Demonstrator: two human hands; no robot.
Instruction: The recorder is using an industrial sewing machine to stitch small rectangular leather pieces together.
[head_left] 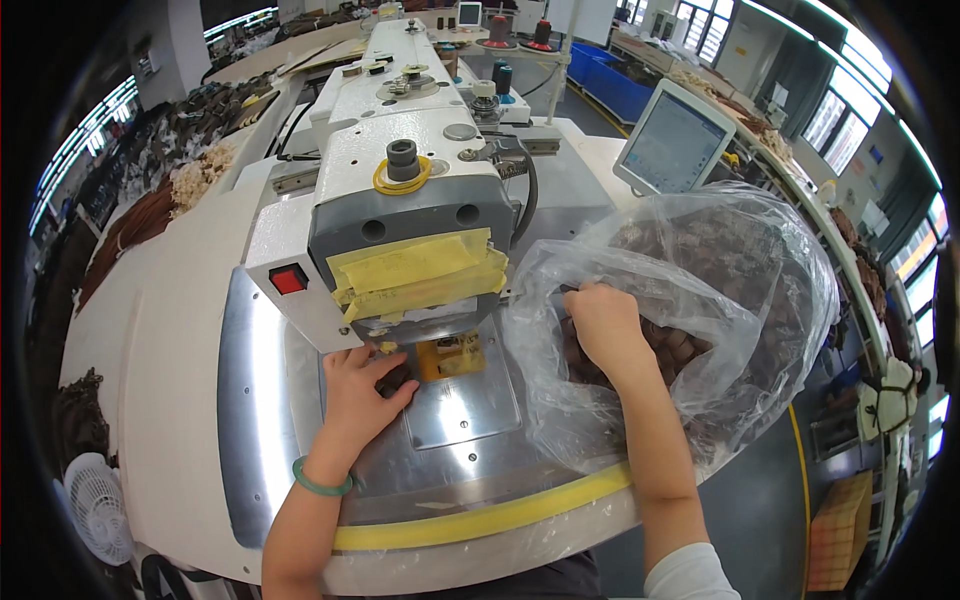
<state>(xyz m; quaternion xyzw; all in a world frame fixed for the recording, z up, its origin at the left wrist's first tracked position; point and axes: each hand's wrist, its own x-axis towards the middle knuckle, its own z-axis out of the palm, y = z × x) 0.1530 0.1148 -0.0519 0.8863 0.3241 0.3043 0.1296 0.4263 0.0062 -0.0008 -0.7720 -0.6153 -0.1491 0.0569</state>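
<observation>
One dark piece [394,379] lies at your left hand [357,396], thumb spread; your right hand [604,328] is in the bag [785,290], grip unclear.

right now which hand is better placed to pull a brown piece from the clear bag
Likely the right hand: it is at the opening of the clear bag, beside the brown pieces. The left hand is away, by the metal plate.

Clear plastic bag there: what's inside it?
Dark brown pieces show inside the clear plastic bag, where the right hand reaches in. The hand hides some, and whatever lies beneath the top pieces can't be seen.
</observation>
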